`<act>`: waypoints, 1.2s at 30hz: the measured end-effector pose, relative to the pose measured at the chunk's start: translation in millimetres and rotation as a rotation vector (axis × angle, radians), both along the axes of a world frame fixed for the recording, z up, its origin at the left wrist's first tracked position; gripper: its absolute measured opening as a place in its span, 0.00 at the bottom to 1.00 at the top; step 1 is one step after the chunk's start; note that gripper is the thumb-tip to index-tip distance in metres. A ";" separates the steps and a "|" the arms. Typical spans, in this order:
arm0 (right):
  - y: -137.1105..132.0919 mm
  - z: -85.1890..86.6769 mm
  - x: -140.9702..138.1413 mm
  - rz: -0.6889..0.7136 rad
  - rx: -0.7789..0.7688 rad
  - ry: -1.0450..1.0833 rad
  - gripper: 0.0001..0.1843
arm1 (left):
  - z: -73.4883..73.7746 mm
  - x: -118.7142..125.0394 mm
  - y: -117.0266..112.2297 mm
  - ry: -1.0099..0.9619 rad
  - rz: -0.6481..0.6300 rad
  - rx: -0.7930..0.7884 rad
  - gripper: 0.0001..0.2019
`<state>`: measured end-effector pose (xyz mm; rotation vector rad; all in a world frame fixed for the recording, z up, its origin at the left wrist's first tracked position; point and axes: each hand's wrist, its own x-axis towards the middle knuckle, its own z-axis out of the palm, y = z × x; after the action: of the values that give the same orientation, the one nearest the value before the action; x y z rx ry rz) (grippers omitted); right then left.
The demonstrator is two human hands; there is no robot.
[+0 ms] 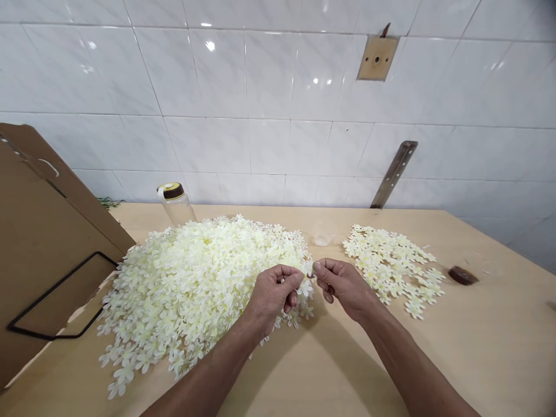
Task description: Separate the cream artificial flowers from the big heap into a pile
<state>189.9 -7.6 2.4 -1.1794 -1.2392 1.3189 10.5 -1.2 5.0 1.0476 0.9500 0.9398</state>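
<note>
My left hand (273,292) is closed in a pinch at the right edge of a large heap of pale white-yellow artificial flowers (191,284). Facing it, my right hand (345,286) is also closed, thumb against forefinger. Between the fingertips of both hands is a small white artificial flower (305,286), partly hidden by the fingers. To the right of my right hand, a smaller group of artificial flowers (386,258) lies spread flat on the table. Behind the hands stands a small clear plastic cup (322,236).
A clear bottle (178,205) with a dark lid stands behind the heap. At the left is a cardboard box (47,231) with a black wire frame (56,284) against it. A container with dark brown contents (463,275) sits at right. Behind the table (490,347) rises a tiled wall.
</note>
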 end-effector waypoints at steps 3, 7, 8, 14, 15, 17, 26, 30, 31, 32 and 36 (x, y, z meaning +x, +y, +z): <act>-0.6 2.0 -1.1 -0.019 -0.018 0.008 0.27 | 0.1 -0.4 -0.2 -0.011 0.003 -0.004 0.17; -1.2 2.6 -4.0 -0.052 -0.014 -0.002 0.29 | -0.8 -0.6 0.3 -0.022 0.009 -0.004 0.16; -1.2 2.5 -4.4 -0.056 -0.010 -0.009 0.29 | -0.9 -0.6 0.6 -0.024 0.016 -0.002 0.16; -0.5 1.5 -4.4 -0.066 0.010 -0.040 0.28 | 3.8 -2.5 2.2 -0.028 0.058 0.008 0.17; -0.5 1.5 -4.1 -0.050 0.012 -0.045 0.28 | 5.2 -3.2 2.3 -0.039 0.044 -0.010 0.18; -1.0 2.1 -3.8 -0.002 0.016 -0.067 0.29 | 7.1 -4.5 2.4 -0.070 -0.007 -0.063 0.20; -4.7 4.1 -5.3 0.168 0.005 -0.211 0.29 | 0.7 -5.4 5.2 -0.137 -0.102 -0.181 0.19; -3.6 3.3 -3.0 0.166 -0.021 -0.195 0.28 | 3.0 -6.4 5.1 -0.127 -0.093 -0.170 0.18; -3.2 3.4 -1.4 0.156 -0.018 -0.188 0.28 | 3.9 -6.7 5.1 -0.132 -0.083 -0.171 0.17; -2.6 3.7 0.6 0.141 -0.010 -0.182 0.28 | 4.7 -7.0 5.2 -0.140 -0.069 -0.174 0.18; 0.4 7.3 12.8 0.026 0.038 -0.161 0.25 | 6.1 -7.7 7.5 -0.185 -0.002 -0.177 0.18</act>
<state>202.6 -7.2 9.7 -1.2656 -1.3926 1.2325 2.8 6.2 11.0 0.7978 0.8607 0.9162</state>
